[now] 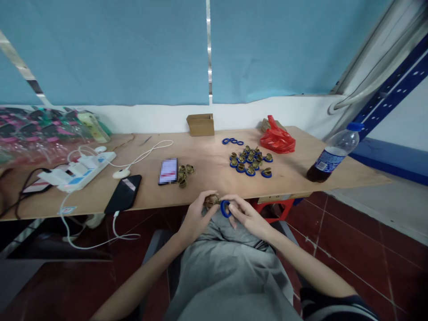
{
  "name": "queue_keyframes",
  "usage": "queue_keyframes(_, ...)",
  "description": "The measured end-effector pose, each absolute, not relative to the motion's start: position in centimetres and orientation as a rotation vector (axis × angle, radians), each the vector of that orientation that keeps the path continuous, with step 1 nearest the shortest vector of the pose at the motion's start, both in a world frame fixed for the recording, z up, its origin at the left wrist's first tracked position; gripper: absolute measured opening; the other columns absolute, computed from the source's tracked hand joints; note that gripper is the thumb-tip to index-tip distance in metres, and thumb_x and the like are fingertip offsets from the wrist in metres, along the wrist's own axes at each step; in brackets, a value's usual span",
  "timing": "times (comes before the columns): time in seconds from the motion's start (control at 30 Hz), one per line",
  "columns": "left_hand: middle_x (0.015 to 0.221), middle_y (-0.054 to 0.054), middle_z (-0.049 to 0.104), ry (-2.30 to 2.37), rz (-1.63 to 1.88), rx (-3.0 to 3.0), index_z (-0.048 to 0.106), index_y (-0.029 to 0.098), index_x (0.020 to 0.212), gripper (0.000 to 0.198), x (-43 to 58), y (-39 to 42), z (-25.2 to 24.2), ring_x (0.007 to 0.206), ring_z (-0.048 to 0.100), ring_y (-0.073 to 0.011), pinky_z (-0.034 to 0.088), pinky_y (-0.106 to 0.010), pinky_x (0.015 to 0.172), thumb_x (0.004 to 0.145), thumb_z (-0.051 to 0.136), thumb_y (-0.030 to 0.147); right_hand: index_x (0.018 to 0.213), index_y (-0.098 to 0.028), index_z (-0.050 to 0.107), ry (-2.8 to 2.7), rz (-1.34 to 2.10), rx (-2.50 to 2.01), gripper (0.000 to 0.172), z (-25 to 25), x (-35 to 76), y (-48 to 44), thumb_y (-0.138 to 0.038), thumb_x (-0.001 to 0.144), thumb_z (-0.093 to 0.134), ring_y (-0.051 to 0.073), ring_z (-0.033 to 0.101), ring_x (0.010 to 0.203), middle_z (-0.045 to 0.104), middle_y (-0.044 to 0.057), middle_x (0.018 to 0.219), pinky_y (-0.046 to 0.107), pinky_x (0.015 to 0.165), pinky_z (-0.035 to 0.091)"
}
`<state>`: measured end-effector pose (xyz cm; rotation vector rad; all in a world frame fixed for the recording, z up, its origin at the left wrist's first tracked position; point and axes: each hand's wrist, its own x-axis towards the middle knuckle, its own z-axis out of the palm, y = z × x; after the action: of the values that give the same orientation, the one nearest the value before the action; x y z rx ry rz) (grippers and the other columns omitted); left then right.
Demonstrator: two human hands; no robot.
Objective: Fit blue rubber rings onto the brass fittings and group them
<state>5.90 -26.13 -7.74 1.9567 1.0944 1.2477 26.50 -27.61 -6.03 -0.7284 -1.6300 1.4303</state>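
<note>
Above my lap, just in front of the table edge, my left hand (pixel 199 214) is closed on a brass-coloured metal piece (pixel 211 201). Close beside it, my right hand (pixel 245 214) pinches a blue ring (pixel 225 208) between thumb and fingers. The ring and the metal piece nearly meet; whether they touch, I cannot tell. Several similar brass pieces (pixel 182 176) lie by a lit phone (pixel 168 171). Farther right, a cluster of blue rings with brass pieces on them (pixel 250 159) sits on the table, with a few loose blue rings (pixel 233 141) behind.
A small cardboard box (pixel 201 125) stands against the wall. On the right are a red plastic bag (pixel 278 139) and a bottle of dark drink (pixel 329 157). A power strip (pixel 87 170), cables, a dark phone (pixel 123 194) and clear plastic bottles (pixel 50 133) occupy the left.
</note>
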Motion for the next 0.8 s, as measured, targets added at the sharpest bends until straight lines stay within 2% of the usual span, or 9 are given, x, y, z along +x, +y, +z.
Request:
queue_keyframes(0.17, 0.108, -0.008, 0.076, 1.021, 1.180, 1.663, 0.066, 0.017, 0.112, 0.035, 6.5, -27.2, -7.8, 0.098, 0.075, -0.0224, 0.061, -0.033, 0.085, 0.078, 0.075, 0.022, 0.116, -0.026, 0.048, -1.530, 1.398, -0.736, 0.039, -5.8, 26.4, -28.9, -0.057, 0.095, 0.060, 0.010, 0.051, 0.050, 0.052, -0.006, 0.074, 0.024, 0.052, 0.044)
queue_keyframes(0.3, 0.100, -0.007, 0.080, 1.047, 1.078, 1.526, 0.070, 0.016, 0.112, 0.041, 6.8, -28.0, -7.7, 0.092, 0.077, -0.0244, 0.062, -0.033, 0.080, 0.073, 0.081, 0.025, 0.115, -0.027, 0.051, -1.625, 1.217, -0.845, 0.030, -5.7, 26.4, -30.3, -0.050, 0.099, 0.057, 0.012, 0.048, 0.051, 0.048, -0.007, 0.067, 0.025, 0.052, 0.041)
queue_keyframes(0.53, 0.113, -0.011, 0.079, 0.964, 0.983, 1.435, 0.071, 0.014, 0.117, 0.050, 6.7, -28.8, -7.5, 0.100, 0.077, -0.0285, 0.061, -0.042, 0.092, 0.072, 0.085, 0.030, 0.113, -0.026, 0.057, -1.833, 0.874, -0.983, 0.022, -5.6, 26.7, -30.6, -0.045, 0.101, 0.052, 0.014, 0.046, 0.060, 0.047, -0.005, 0.067, 0.026, 0.058, 0.038)
queue_keyframes(0.8, 0.117, -0.012, 0.078, 0.876, 0.915, 1.362, 0.072, 0.014, 0.115, 0.047, 7.2, -28.9, -6.4, 0.108, 0.075, -0.0293, 0.057, -0.045, 0.101, 0.070, 0.083, 0.021, 0.112, -0.024, 0.056, -1.830, 0.848, -0.973, 0.025, -6.0, 27.6, -29.7, -0.045, 0.098, 0.059, 0.014, 0.048, 0.059, 0.051, -0.005, 0.068, 0.026, 0.058, 0.039)
